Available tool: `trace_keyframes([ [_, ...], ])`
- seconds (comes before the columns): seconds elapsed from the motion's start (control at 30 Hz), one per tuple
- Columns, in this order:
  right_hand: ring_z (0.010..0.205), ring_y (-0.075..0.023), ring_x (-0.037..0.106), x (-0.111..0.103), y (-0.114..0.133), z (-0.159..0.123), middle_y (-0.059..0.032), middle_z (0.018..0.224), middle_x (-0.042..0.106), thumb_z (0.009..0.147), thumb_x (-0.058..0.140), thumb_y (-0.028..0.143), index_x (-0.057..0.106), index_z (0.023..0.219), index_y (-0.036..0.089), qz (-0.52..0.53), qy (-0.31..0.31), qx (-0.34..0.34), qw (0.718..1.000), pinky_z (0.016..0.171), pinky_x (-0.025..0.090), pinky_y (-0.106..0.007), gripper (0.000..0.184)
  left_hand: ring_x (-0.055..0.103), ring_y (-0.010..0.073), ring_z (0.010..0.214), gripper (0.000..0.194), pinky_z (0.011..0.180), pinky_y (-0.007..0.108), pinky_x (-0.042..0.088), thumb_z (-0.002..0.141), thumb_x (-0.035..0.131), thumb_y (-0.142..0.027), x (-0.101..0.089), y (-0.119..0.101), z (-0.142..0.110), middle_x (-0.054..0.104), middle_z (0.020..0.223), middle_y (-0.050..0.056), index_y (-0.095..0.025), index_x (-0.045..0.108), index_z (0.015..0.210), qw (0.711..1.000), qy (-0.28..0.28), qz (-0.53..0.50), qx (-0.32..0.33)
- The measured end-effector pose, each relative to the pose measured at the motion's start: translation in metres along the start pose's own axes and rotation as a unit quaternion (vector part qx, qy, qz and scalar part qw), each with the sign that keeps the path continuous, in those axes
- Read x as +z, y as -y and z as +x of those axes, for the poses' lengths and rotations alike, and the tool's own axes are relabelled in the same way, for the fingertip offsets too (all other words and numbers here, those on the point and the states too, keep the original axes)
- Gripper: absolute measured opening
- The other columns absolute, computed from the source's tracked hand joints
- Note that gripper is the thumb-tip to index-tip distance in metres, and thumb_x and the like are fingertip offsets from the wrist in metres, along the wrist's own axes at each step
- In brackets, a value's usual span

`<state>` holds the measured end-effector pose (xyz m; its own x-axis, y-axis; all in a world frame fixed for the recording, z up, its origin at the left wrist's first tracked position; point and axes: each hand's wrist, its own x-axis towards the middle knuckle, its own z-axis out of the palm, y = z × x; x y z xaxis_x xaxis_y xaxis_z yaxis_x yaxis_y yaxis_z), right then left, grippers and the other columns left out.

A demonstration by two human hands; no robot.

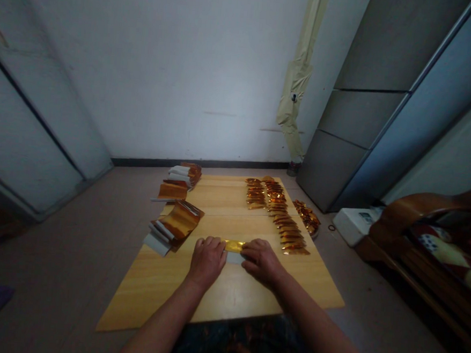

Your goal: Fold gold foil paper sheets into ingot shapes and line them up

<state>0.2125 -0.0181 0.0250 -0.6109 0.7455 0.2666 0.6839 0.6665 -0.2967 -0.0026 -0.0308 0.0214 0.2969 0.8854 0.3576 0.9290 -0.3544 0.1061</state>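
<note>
A sheet of gold foil paper (234,246) lies near the middle of the wooden board (219,293), its gold part folded over and its pale underside showing below. My left hand (209,258) grips the sheet's left end, fingers curled over it. At the right end, my right hand (264,260) pinches the same paper, thumb toward me. Left of my hands rests a stack of gold paper sheets (182,221) with pale backs, fanned out. On the right side, folded gold paper pieces (290,231) stand in overlapping rows.
More paper stacks (173,190) lie at the board's far left edge. A container heaped with gold folded pieces (307,218) stands on the floor beyond the right edge. Farther right are a white box (353,226), a wooden bench (388,235) and a grey refrigerator (357,109).
</note>
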Motion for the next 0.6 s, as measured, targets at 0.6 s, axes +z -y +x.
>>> trace_keyframes([
  [0.6, 0.091, -0.0181, 0.054, 0.012, -0.011, 0.006, -0.0032, 0.102, 0.07, 0.089, 0.064, 0.033, 0.074, 0.093, 0.026, 0.039, -0.043, -0.002, 0.998, 0.083, 0.034, -0.032, 0.013, 0.053, 0.0199, 0.092, 0.02, 0.081, 0.034, 0.041, 0.091, 0.047, -0.016, 0.006, -0.008, 0.005, 0.062, 0.092, 0.006, -0.021, 0.067, 0.09, 0.994, 0.049, -0.068, 0.067],
])
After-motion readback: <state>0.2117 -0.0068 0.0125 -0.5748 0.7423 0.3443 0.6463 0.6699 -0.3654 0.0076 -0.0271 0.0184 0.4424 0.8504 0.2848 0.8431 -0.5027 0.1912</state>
